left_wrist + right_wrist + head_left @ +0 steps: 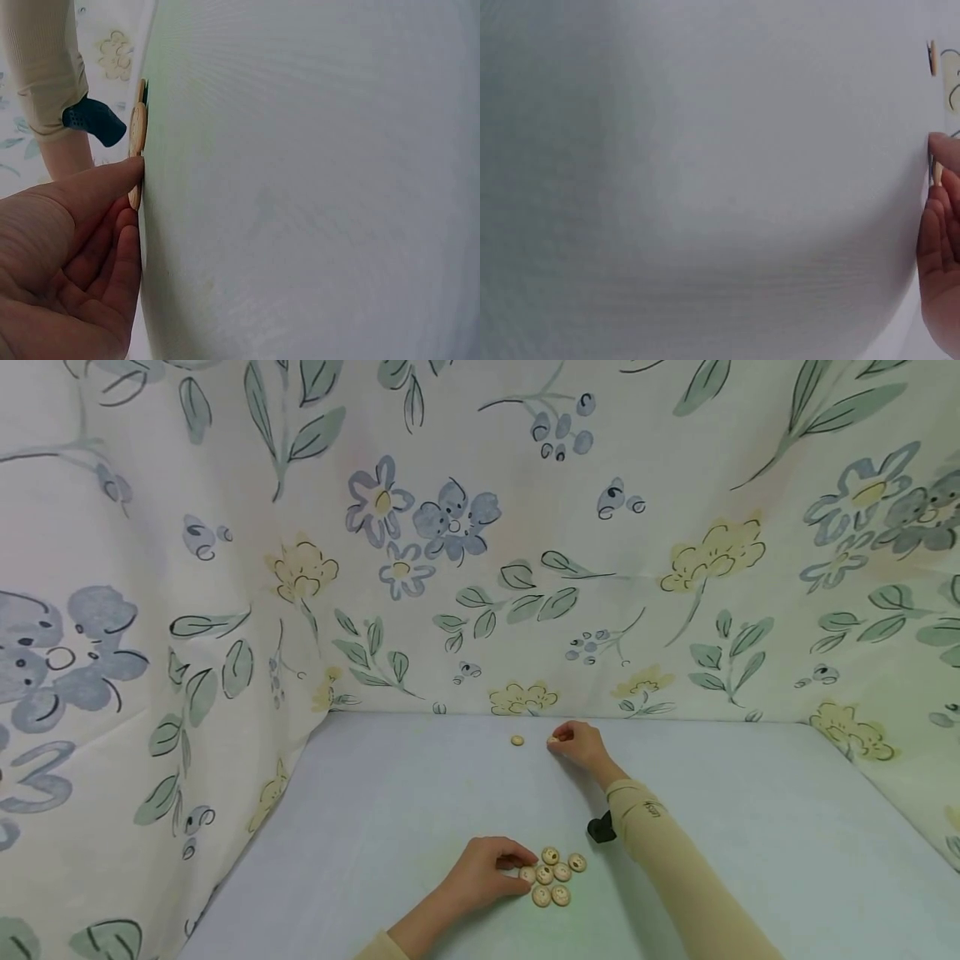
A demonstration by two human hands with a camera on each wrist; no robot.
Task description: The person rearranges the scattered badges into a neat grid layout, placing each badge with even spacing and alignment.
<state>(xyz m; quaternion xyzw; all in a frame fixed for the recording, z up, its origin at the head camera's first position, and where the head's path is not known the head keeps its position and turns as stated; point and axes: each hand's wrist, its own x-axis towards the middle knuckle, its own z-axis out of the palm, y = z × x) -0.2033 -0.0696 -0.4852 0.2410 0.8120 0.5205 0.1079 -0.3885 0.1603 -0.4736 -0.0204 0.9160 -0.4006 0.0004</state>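
Several small round wooden discs with dark marks lie grouped near the front of the table, one of them a middle disc (562, 872). My left hand (487, 870) pinches the group's leftmost wooden disc (527, 875) between thumb and fingers. In the left wrist view, that hand (82, 262) holds the disc's edge low at the tabletop. Farther back, my right hand (583, 746) pinches another wooden disc (552, 740), mostly hidden by the fingers. To its left lies a lone wooden disc (517, 740), apart from the hand. The right wrist view catches the right hand (941, 240) at its edge.
A white table (390, 793) stretches beneath both arms. Floral cloth (480, 552) hangs behind it and along both sides. A dark wrist-worn device (601, 828) sticks out beneath the right sleeve.
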